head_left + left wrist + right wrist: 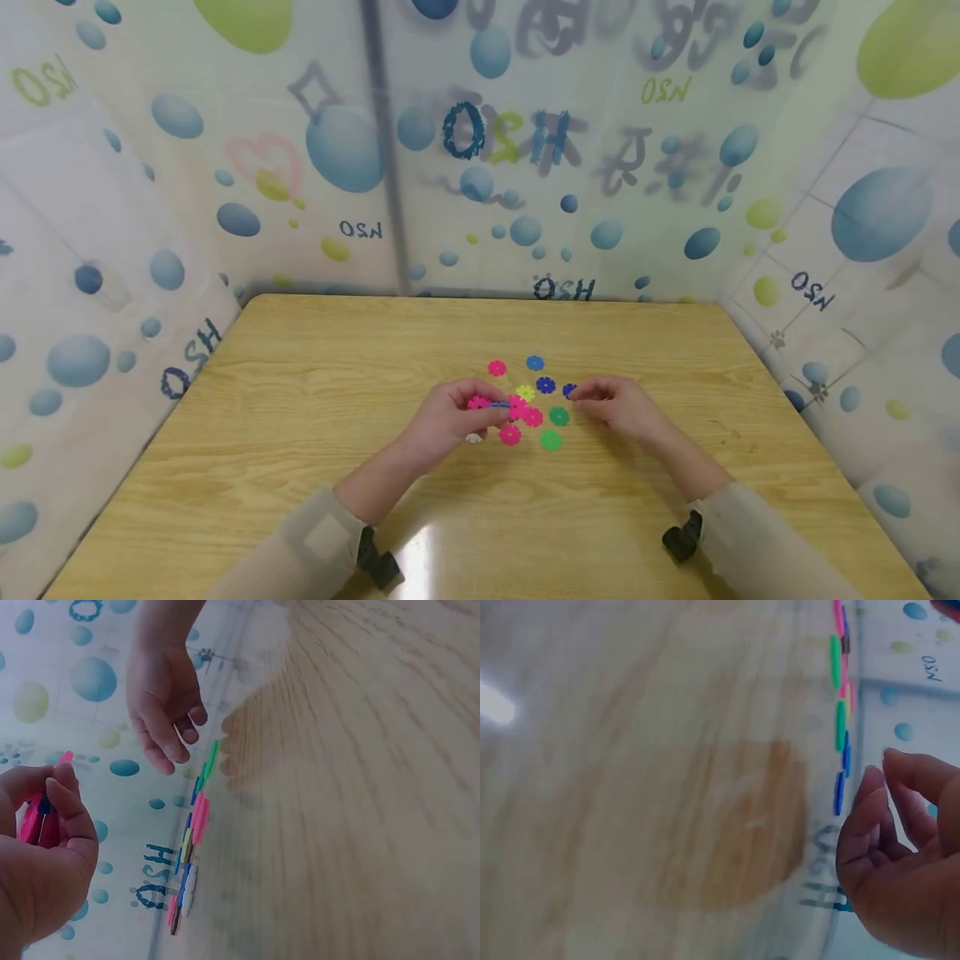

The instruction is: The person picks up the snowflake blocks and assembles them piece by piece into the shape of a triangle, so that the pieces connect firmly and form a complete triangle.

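- Nearest the right hand [618, 407] is a dark blue notched disc [568, 390], just left of and below its fingertips; the left hand [442, 417] is well farther from it.
- This disc lies flat on the table and is round, so it has no long axis; the right wrist view shows its thin edge.
- The right thumb and fingers bend toward each other with a narrow gap and seem to hold nothing; the forearm slants in from the lower right.
- Left of these fingertips, nearer the person, lies a green disc [558, 416]; a second dark blue disc [546, 385] lies straight leftward.
- Between both hands lies a yellow disc [526, 392].
- The left thumb and fingers pinch a pink-and-blue disc cluster [477, 403], the blue piece edge-on.
- Beyond the left fingertips are a far pink disc [497, 367] and a lighter blue disc [536, 363].
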A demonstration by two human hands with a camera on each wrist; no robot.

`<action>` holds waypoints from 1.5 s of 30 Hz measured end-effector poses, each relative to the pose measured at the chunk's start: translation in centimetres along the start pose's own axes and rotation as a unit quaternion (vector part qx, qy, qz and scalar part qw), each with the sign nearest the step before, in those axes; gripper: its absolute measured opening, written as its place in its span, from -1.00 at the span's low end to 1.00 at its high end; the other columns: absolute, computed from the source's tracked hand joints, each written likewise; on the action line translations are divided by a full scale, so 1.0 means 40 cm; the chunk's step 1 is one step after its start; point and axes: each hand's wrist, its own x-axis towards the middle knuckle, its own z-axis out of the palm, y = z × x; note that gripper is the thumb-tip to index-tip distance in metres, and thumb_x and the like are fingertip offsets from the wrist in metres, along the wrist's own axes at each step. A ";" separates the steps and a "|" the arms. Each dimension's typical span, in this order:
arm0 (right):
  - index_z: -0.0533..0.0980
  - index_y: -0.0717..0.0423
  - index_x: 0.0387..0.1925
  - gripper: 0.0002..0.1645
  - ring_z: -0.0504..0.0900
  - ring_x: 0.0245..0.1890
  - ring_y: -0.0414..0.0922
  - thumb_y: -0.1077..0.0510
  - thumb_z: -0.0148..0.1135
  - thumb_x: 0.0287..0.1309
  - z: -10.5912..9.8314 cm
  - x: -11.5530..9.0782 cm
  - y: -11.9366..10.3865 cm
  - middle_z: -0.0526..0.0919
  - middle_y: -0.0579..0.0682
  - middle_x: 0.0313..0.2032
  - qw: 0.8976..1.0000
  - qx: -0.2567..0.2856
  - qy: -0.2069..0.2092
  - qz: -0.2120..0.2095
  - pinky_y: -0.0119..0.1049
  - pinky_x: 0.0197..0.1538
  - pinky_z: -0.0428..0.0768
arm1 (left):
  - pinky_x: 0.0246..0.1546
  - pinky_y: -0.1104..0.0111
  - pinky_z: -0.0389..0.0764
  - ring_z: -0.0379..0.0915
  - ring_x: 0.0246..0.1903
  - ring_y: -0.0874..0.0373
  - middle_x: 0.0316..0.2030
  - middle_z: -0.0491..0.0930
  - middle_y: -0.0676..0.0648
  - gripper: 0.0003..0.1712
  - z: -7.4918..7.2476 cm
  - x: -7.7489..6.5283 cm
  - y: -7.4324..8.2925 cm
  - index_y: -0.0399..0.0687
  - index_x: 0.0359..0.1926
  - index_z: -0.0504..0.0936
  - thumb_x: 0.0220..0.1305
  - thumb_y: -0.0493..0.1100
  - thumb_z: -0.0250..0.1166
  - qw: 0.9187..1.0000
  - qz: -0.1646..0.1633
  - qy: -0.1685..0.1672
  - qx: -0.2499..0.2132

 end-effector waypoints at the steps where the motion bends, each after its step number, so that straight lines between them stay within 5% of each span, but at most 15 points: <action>1: 0.72 0.15 0.11 -0.73 0.57 -0.27 -0.08 0.11 0.33 0.55 -0.001 0.005 0.006 0.72 0.08 -0.13 1.000 -0.016 0.000 0.000 -0.29 -0.29 0.62 | -0.22 0.37 0.70 0.76 -0.12 -0.05 -0.10 0.86 -0.21 -0.78 -0.001 0.000 0.000 -0.08 0.02 0.81 0.40 -0.17 0.53 1.000 -0.001 -0.001 0.003; 9: 0.76 -0.01 0.11 -0.70 0.55 -0.19 -0.07 0.09 0.49 0.39 0.018 0.046 0.015 0.70 0.01 -0.15 0.994 -0.093 -0.038 -0.034 -0.24 -0.15 0.53 | -0.26 0.37 0.65 0.66 -0.24 0.01 -0.26 0.83 0.04 -0.74 -0.002 -0.002 0.001 -0.15 0.07 0.80 0.43 -0.17 0.51 1.000 0.011 -0.015 0.011; 20: 0.68 0.13 -0.03 -0.71 0.61 -0.10 -0.08 0.11 0.56 0.32 0.022 0.035 -0.003 0.72 0.01 -0.11 0.989 -0.126 -0.065 -0.030 -0.22 0.02 0.60 | -0.31 0.37 0.55 0.51 -0.37 0.15 -0.27 0.81 0.08 -0.71 0.000 0.000 0.002 -0.02 0.07 0.82 0.37 -0.13 0.57 1.000 -0.004 -0.012 0.016; 26: 0.70 0.10 0.01 -0.77 0.61 -0.12 -0.09 0.13 0.49 0.39 0.018 0.006 0.002 0.72 0.01 -0.12 0.995 -0.085 -0.036 -0.043 -0.24 -0.04 0.62 | -0.33 0.39 0.54 0.53 -0.36 0.11 -0.26 0.83 0.02 -0.75 0.004 -0.001 0.005 -0.10 0.04 0.81 0.40 -0.17 0.54 1.000 0.006 -0.006 0.005; 35: 0.74 0.18 0.09 -0.67 0.88 -0.06 -0.06 0.03 0.44 0.49 0.042 -0.071 -0.048 0.86 0.12 -0.06 0.988 0.105 -0.025 -0.114 -0.14 0.12 0.85 | -0.35 0.41 0.53 0.49 -0.42 0.20 -0.24 0.84 -0.06 -0.73 0.006 0.000 0.009 -0.12 0.06 0.81 0.41 -0.16 0.53 1.000 0.013 -0.010 -0.008; 45: 0.74 0.18 0.05 -0.74 0.86 -0.11 -0.14 0.09 0.44 0.49 0.067 -0.100 -0.084 0.84 0.16 -0.08 0.982 0.126 -0.008 -0.142 -0.03 0.12 0.85 | -0.39 0.45 0.54 0.58 -0.40 0.20 -0.30 0.84 -0.02 -0.73 0.007 0.002 0.009 -0.25 0.05 0.78 0.44 -0.19 0.50 0.999 0.020 -0.022 -0.029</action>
